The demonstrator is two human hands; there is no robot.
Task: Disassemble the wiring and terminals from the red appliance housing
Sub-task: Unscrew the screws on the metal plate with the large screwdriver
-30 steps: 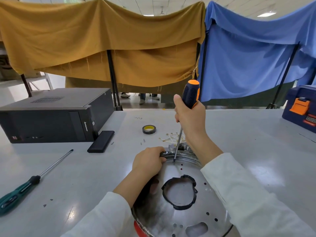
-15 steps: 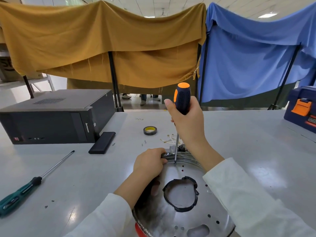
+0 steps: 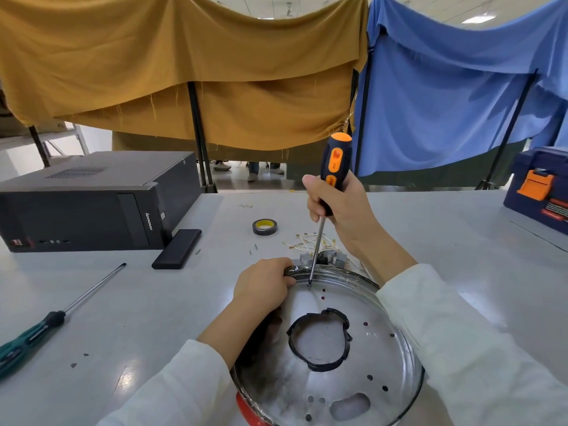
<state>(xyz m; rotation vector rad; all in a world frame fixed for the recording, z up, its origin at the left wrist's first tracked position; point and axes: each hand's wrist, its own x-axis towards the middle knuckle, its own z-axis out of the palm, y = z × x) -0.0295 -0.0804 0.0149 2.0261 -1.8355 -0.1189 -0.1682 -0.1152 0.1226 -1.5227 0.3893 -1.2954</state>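
The red appliance housing with its round shiny metal plate (image 3: 362, 373) is sitting right under both hands, left hand (image 3: 264, 287) gripping its far rim. Right hand (image 3: 341, 207) is wrapping around the orange-and-black screwdriver (image 3: 330, 186), standing it nearly upright, tip touching the plate just beside the left fingers. The loose yellowish wires and terminals (image 3: 307, 242) are lying just beyond the left hand.

Grey table (image 3: 445, 241): black Lenovo desktop computer case (image 3: 92, 201) at far left, on its side. Black rectangular block (image 3: 177, 249) just beside its front corner. Green-handled screwdriver (image 3: 46, 324) at left. Roll of black tape (image 3: 264, 226) centre. Blue toolbox (image 3: 541, 189), orange latch, right edge. Behind: mustard cloth (image 3: 172, 66), blue cloth (image 3: 455, 96).
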